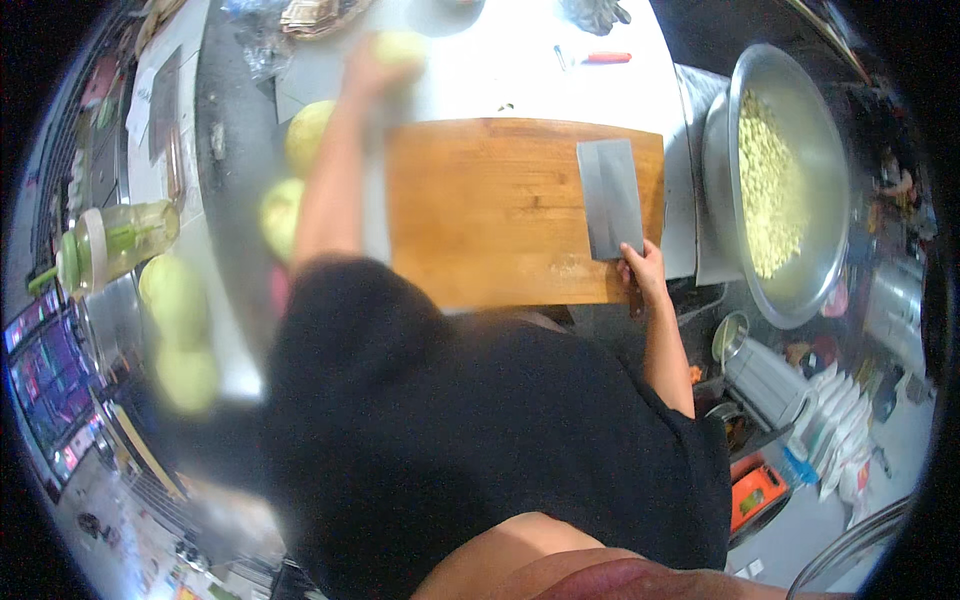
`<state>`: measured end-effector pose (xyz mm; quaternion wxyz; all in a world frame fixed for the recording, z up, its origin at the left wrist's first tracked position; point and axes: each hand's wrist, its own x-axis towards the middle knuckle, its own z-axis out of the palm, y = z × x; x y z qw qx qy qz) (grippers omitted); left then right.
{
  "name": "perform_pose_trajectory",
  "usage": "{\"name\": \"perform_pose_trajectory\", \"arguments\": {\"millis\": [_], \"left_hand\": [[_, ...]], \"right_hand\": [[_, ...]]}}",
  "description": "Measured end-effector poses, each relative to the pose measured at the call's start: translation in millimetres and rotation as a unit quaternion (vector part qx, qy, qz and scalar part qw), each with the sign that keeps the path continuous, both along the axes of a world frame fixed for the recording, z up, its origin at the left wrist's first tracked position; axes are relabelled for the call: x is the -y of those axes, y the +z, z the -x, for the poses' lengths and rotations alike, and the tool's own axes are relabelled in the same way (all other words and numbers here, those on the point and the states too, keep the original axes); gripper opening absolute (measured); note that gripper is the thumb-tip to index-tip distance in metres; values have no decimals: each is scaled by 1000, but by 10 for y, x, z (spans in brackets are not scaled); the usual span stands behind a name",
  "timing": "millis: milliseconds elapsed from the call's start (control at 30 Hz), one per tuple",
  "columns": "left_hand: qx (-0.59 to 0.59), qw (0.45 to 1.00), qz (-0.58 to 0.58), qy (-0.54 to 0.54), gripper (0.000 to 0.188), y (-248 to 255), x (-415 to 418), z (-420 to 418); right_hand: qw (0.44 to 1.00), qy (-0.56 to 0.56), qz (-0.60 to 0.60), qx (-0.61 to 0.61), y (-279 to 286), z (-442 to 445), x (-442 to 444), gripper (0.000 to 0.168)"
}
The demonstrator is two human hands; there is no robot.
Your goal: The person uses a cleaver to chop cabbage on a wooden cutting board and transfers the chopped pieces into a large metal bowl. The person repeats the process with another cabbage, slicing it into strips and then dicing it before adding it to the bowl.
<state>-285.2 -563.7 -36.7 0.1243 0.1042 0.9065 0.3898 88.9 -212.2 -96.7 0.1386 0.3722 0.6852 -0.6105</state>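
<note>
My right hand [643, 270] is closed around the handle of a cleaver [609, 199], whose broad blade lies flat over the right side of a wooden cutting board [487, 202]. At the upper left, beyond the board, my left hand [377, 66] is blurred and holds a round pale-green vegetable [399, 49]; its kind cannot be told. More such pale-green vegetables [309, 139] lie beside my left forearm, and others [176, 300] are farther left. To the right, a large metal bowl [825, 187] contains small pale-yellow diced pieces [769, 187].
A peeler-like tool with a red handle [609, 58] and a dark glove [596, 13] lie past the board. A clear bottle with a green cap [120, 244] is at the left. A woven basket [322, 19] sits at the top, beside clear plastic [262, 45].
</note>
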Motion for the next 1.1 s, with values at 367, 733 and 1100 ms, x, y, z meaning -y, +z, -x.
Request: {"name": "perform_pose_trajectory", "arguments": {"millis": [367, 733, 1100], "left_hand": [[-182, 903, 101, -376, 90, -78, -1092, -2372], [-320, 927, -36, -194, 36, -470, -1196, -2601], [-220, 968, -73, -98, 34, -499, -1402, -2680]], "right_hand": [[980, 166, -98, -51, 227, 23, -75, 18], [879, 295, -360, -104, 677, 52, 266, 40], [854, 357, -373, -64, 1072, -211, 198, 41]]}}
